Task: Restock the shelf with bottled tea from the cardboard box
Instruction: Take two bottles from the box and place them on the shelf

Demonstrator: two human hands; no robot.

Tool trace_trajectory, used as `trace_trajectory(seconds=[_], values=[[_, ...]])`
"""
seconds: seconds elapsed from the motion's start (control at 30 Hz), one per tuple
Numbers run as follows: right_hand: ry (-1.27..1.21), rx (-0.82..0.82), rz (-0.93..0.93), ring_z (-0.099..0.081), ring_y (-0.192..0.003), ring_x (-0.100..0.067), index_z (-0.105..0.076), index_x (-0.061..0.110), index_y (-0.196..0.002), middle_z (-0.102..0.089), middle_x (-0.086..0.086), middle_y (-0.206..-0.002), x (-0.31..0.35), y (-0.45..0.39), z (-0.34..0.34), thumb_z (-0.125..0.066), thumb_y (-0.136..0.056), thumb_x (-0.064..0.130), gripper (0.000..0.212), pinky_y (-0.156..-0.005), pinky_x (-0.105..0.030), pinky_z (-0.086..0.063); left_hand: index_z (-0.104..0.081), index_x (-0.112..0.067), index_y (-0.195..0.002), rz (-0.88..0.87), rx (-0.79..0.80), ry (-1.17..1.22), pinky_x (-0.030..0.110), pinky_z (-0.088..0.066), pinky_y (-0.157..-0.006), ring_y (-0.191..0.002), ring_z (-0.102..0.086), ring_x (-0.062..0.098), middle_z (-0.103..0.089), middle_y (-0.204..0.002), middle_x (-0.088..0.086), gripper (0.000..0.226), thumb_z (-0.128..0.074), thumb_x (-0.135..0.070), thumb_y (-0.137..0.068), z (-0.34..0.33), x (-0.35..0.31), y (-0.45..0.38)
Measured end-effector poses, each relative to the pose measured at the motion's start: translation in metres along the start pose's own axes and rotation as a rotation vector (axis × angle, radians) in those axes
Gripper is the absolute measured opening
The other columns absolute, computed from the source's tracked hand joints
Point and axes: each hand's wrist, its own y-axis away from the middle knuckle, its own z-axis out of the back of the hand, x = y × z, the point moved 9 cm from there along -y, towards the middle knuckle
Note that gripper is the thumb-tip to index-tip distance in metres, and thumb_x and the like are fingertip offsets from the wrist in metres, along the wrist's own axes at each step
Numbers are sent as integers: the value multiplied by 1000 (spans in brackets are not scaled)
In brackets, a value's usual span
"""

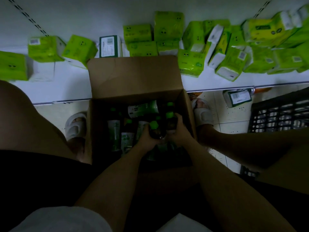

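Observation:
An open cardboard box [133, 77] stands on the floor between my feet, its far flap leaning on the shelf. Inside it lie several dark tea bottles with green caps and white-green labels [142, 108]. My left hand [147, 137] is closed around one dark bottle [156, 130] with a green cap. My right hand [179, 129] grips a second bottle [171, 120] right beside it. Both hands are inside the box, at its right half. The low white shelf [66, 87] runs across the view beyond the box.
Green tissue packs [168, 25] lie scattered over the shelf, some tipped. A black plastic crate [280, 114] stands on the tiled floor at the right, with one white pack [237, 97] under the shelf edge. My feet wear white sandals [75, 124] on either side of the box.

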Motion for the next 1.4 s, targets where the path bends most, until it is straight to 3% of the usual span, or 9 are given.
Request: trace_trajectory(seconds=[0.17, 0.33, 0.53, 0.63, 0.77, 0.9, 1.03, 1.23, 1.4], values=[[53, -66, -143, -39, -134, -42, -15, 7, -152, -33, -23, -150, -19, -9, -3, -58, -94, 27, 75, -108, -52, -38, -32, -8, -142, -5, -37, -69, 30, -42, -98, -131, -45, 25, -47, -141, 10, 90, -82, 2, -69, 16, 13, 5], [-148, 21, -87, -39, -136, -38, 4, 22, -155, -29, -17, -155, -11, 5, -14, -66, -88, 35, 97, -107, -56, -39, -30, -13, -146, 46, -38, 19, 28, -42, -94, -122, -46, 16, -47, -133, -2, 90, -80, 0, -72, 33, 8, 14], [-335, 64, -69, -49, -125, -32, -32, 16, -144, -44, -9, -139, 13, 14, -12, -76, -82, 13, 76, -86, -38, -51, -44, -21, -135, 70, -130, 126, 42, -47, -100, -116, -55, 24, -55, -124, -1, 75, -84, -16, -71, 75, -13, 25], [-515, 75, -97, -61, -100, -21, -45, 13, -136, -58, 0, -117, 33, 19, -11, -77, -80, 18, 65, -70, -29, -54, -49, -24, -132, 27, -157, 267, 52, -49, -97, -110, -61, 28, -64, -120, 5, 76, -86, -25, -65, 95, -34, 38], [-710, 166, -93, -71, -100, -28, -60, 15, -128, -73, -7, -111, 66, 29, -16, -81, -74, 29, 60, -91, -49, -55, -58, -16, -109, -73, -143, 401, 47, -52, -88, -100, -65, 27, -67, -112, 12, 34, -72, -29, -80, 107, -67, 61], [-829, 163, 13, -68, -105, -30, -65, 16, -121, -73, -9, -112, 100, 44, -14, -75, -81, 27, 43, -95, -50, -52, -61, -10, -123, -141, -63, 504, 47, -49, -96, -109, -64, 34, -67, -120, 16, 57, -62, -51, -83, 108, -88, 80], [-898, 142, 88, -66, -110, -28, -66, 19, -119, -72, -6, -115, 128, 59, -10, -71, -84, 32, 38, -101, -51, -48, -70, -13, -113, -148, 17, 619, 55, -43, -103, -113, -62, 38, -68, -119, 19, 62, -44, -64, -88, 100, -100, 100], [-896, 170, 243, -67, -109, -31, -64, 14, -121, -70, -12, -120, 176, 88, 0, -64, -90, 33, 37, -99, -53, -49, -69, -13, -116, -213, 89, 577, 54, -44, -102, -112, -64, 36, -66, -123, 20, 74, -43, -73, -82, 93, -131, 130], [-945, 217, 288, -66, -112, -31, -66, 14, -123, -69, -13, -120, 210, 110, 18, -58, -85, 57, 58, -100, -53, -47, -57, -10, -129, -357, 64, 472, 53, -49, -97, -113, -64, 35, -65, -125, 19, 79, -52, -70, -79, 107, -178, 154]])
